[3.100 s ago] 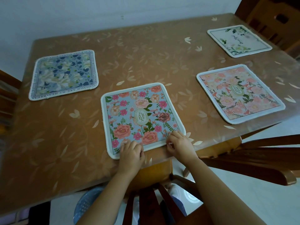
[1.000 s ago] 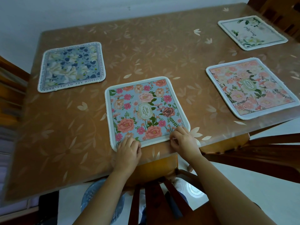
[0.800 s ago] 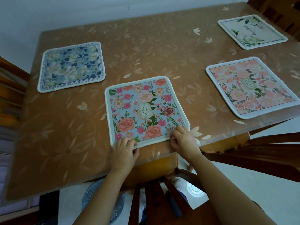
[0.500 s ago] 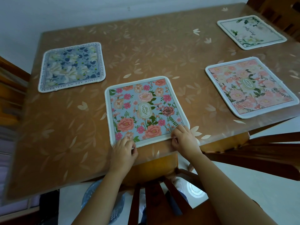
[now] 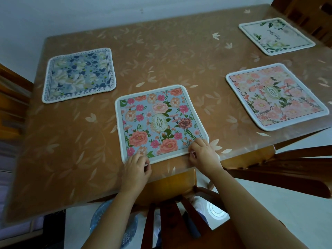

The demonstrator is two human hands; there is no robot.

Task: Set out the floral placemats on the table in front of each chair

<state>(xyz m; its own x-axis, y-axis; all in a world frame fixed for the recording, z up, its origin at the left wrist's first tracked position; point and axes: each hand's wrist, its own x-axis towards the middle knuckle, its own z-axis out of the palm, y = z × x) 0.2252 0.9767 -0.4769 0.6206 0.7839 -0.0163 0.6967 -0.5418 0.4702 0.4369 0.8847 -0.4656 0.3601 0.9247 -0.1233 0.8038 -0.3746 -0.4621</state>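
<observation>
A blue placemat with pink flowers (image 5: 159, 121) lies flat near the table's front edge. My left hand (image 5: 135, 169) pinches its near left corner with curled fingers. My right hand (image 5: 203, 153) pinches its near right corner. A dark blue and white floral placemat (image 5: 79, 74) lies at the left. A pink floral placemat (image 5: 274, 96) lies at the right, and a white placemat with green leaves (image 5: 274, 35) sits at the far right.
The table (image 5: 161, 51) has a brown cover with a leaf pattern. Wooden chairs stand at the near edge (image 5: 172, 212), the right (image 5: 296, 168), the far right (image 5: 312, 13) and the left (image 5: 10, 97). A wall runs behind the table.
My left hand slid back from lying on the mat's lower left part to its near edge and curled its fingers. The right hand stayed at the near right corner.
</observation>
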